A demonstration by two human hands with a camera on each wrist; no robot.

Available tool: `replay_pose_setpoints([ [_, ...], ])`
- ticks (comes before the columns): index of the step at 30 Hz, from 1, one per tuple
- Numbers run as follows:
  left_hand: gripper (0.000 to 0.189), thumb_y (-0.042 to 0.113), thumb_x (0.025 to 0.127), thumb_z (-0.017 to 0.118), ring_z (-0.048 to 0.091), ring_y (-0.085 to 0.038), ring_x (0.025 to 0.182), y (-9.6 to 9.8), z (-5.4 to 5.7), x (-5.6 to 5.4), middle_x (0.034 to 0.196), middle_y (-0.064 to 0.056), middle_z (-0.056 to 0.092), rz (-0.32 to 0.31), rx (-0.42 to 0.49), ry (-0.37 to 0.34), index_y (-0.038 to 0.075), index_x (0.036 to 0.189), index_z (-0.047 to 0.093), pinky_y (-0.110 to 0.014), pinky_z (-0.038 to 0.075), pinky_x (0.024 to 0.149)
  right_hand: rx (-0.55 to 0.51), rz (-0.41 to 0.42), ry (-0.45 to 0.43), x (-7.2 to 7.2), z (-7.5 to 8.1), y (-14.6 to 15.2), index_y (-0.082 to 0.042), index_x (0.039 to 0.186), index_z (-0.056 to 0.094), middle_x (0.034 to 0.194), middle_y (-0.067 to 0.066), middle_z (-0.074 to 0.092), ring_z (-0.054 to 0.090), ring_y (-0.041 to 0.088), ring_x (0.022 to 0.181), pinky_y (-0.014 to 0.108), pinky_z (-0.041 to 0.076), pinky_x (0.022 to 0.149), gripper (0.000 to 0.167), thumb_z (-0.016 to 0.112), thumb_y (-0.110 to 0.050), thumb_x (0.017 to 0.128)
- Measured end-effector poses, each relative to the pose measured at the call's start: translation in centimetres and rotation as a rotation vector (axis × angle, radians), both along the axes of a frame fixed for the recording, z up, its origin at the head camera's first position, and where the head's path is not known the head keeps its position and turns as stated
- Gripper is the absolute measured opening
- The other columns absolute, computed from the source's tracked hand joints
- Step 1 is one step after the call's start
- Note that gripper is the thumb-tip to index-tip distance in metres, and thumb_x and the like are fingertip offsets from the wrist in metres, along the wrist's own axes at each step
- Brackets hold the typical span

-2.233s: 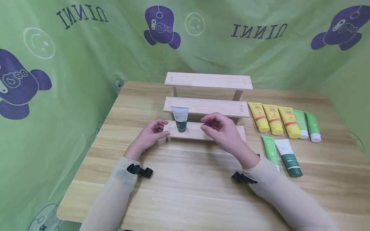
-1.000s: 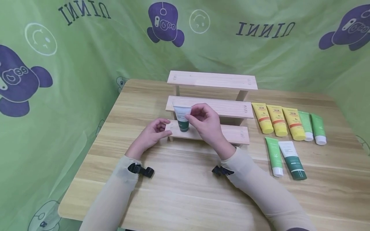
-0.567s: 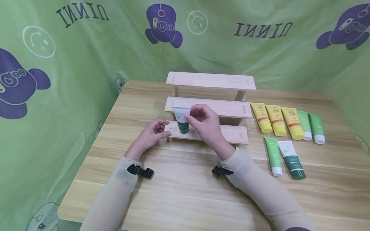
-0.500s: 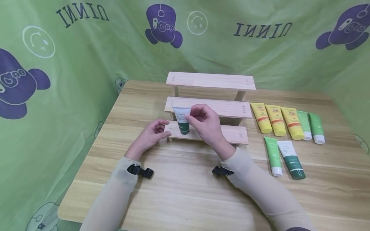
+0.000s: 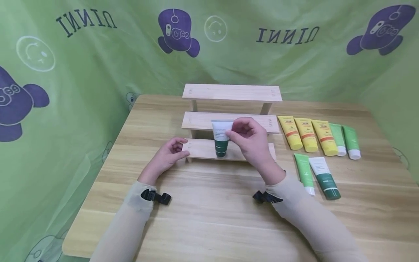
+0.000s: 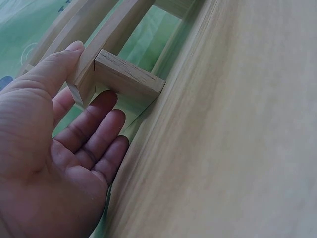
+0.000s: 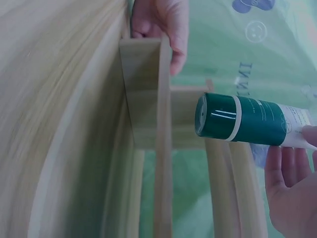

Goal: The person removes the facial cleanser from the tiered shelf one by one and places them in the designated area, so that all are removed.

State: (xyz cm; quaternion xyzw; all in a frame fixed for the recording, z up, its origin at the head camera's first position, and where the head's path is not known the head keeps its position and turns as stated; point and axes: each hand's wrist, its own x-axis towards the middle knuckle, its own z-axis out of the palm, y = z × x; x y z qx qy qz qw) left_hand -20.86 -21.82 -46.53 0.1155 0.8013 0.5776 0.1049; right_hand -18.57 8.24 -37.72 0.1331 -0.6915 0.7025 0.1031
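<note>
My right hand [image 5: 252, 140] pinches a small white and dark green squeeze tube [image 5: 221, 146] by its upper right side. It is upright, cap down, over the lowest board of a three-tier wooden display stand [image 5: 200, 148]. In the right wrist view the tube's green cap [image 7: 218, 116] is apart from the board's edge. My left hand [image 5: 165, 160] holds the left end of that lowest board. In the left wrist view its thumb [image 6: 62, 64] lies on the board's edge, the index finger is partly hidden behind it, and the other fingers curl loosely beside the wooden leg [image 6: 129, 74].
Right of the stand, three yellow tubes [image 5: 306, 134] and two green tubes [image 5: 351, 142] lie in a row. Nearer lie a light green tube [image 5: 304, 171] and a larger white and green tube [image 5: 325, 178]. Green printed cloth [image 5: 131, 58] surrounds the wooden table [image 5: 203, 218].
My right hand, formerly beside the standing tube, has taken hold of it and moved it right along the lowest board and slightly nearer. The left hand keeps its place at the board's end.
</note>
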Motion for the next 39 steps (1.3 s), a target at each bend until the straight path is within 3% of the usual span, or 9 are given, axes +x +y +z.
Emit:
replay_pose_setpoints([
  [7,0.044,0.02,0.088,0.076,0.057,-0.025,0.094,0.0,-0.2,0.1,0.102,-0.011,0.061,0.006,-0.02,0.024,0.008,0.125,0.056,-0.029,0.047,0.077,-0.031,-0.067,0.005,1.6,0.5,4.7,0.001,0.106,0.063,0.098,0.014,0.064,0.06,0.023,0.088,0.026,0.054,0.077,0.029,0.078,0.001,0.082],
  [13,0.044,0.018,0.089,0.075,0.057,-0.023,0.094,0.1,-0.2,0.1,0.102,-0.01,0.061,0.004,-0.028,0.018,0.008,0.126,0.055,-0.028,0.047,0.077,-0.016,-0.177,-0.026,3.8,1.0,9.6,0.002,0.109,0.064,0.101,0.014,0.064,0.059,0.023,0.09,0.022,0.052,0.077,0.03,0.077,0.001,0.082],
  [22,0.044,0.007,0.09,0.071,0.056,-0.024,0.093,0.4,0.3,0.1,0.103,-0.015,0.059,-0.013,-0.01,0.0,0.0,0.129,0.052,-0.027,0.047,0.076,-0.211,-0.334,-0.05,6.1,1.1,17.3,0.013,0.108,0.063,0.092,0.013,0.068,0.063,0.019,0.081,0.021,0.055,0.07,0.034,0.074,0.017,0.076],
  [26,0.044,0.011,0.09,0.072,0.055,-0.022,0.093,0.3,-0.1,0.3,0.102,-0.011,0.06,0.0,-0.009,-0.001,0.004,0.129,0.053,-0.026,0.046,0.075,-0.261,-0.382,-0.072,6.9,1.0,21.1,0.015,0.108,0.063,0.09,0.012,0.069,0.065,0.017,0.08,0.021,0.055,0.07,0.036,0.073,0.02,0.075],
  [33,0.044,0.018,0.088,0.076,0.056,-0.023,0.091,0.0,-0.6,0.5,0.099,-0.01,0.062,0.017,0.008,0.024,0.008,0.126,0.056,-0.026,0.046,0.073,-0.18,-0.52,-0.215,8.2,0.9,27.3,0.002,0.113,0.068,0.093,0.002,0.068,0.063,0.011,0.081,0.014,0.052,0.069,0.04,0.08,0.009,0.075],
  [39,0.045,0.016,0.088,0.076,0.057,-0.022,0.092,0.3,-0.6,0.4,0.1,-0.01,0.062,0.019,0.006,0.021,0.006,0.127,0.056,-0.025,0.046,0.075,-0.097,-0.513,-0.337,8.6,-0.3,30.7,-0.006,0.115,0.069,0.095,-0.004,0.068,0.062,0.007,0.083,0.015,0.053,0.067,0.041,0.081,0.002,0.076],
])
